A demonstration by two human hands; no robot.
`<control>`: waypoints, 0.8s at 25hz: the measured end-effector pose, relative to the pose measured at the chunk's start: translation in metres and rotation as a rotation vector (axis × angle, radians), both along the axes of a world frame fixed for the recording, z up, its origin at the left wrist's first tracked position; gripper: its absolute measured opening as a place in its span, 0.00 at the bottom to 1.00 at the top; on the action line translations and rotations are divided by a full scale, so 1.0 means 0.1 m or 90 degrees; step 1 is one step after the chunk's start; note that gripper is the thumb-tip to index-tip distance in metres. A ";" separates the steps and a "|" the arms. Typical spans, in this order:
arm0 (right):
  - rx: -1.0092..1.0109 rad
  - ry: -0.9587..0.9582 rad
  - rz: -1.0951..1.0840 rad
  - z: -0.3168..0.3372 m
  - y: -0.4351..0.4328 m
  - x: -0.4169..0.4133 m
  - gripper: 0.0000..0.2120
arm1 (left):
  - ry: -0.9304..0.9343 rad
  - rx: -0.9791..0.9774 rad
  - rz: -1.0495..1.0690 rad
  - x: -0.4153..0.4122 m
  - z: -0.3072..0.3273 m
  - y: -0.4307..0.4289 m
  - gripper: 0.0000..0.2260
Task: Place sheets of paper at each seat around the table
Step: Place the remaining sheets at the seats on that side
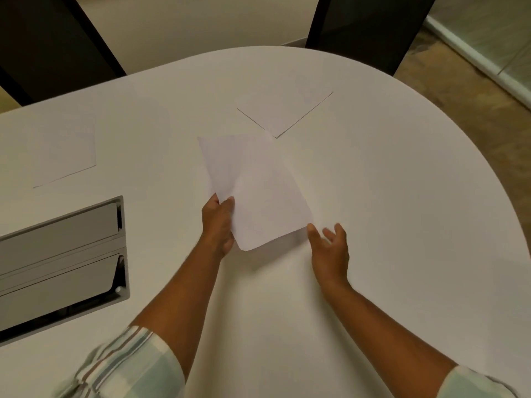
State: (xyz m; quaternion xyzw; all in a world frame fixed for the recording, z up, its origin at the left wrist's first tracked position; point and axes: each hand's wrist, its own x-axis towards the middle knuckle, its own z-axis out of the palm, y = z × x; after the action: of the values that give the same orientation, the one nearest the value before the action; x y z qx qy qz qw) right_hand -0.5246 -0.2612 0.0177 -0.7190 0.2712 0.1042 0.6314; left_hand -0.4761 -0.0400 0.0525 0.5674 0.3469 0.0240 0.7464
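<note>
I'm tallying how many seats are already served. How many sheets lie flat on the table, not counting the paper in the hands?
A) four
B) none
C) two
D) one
C: one sheet lies flat at the far left and another sheet by the far edge of the table, while the left hand holds the remaining paper.

Both arms are bare from the wrists to roughly the elbows, no watch, rings or bands on either one. The left sleeve (126,366) is pushed up and bunched, a pale mint and white check with thin brownish stripes running through it. The right sleeve (474,383) only peeks in at the corner, same pale fabric.
</note>
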 end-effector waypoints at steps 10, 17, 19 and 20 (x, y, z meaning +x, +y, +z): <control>0.236 0.003 -0.195 0.36 -0.44 -0.61 0.14 | -0.035 -0.173 0.027 -0.67 -0.01 -1.42 0.13; 0.050 -0.022 -0.094 0.39 -1.54 -0.85 0.16 | -0.027 -0.208 0.027 -0.66 0.04 -1.56 0.12; 0.028 -0.002 -0.085 0.32 -1.91 -0.95 0.20 | -0.023 -0.155 -0.012 -0.65 0.07 -1.52 0.16; 0.017 0.007 -0.100 0.28 -2.08 -1.00 0.22 | -0.006 -0.102 -0.056 -0.66 0.07 -1.52 0.18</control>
State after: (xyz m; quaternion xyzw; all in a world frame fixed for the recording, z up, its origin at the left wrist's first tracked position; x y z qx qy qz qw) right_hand -0.6246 -0.4696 0.0454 -0.6865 0.3290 0.0620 0.6455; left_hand -0.5418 -0.1920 0.0593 0.5202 0.3192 -0.0340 0.7914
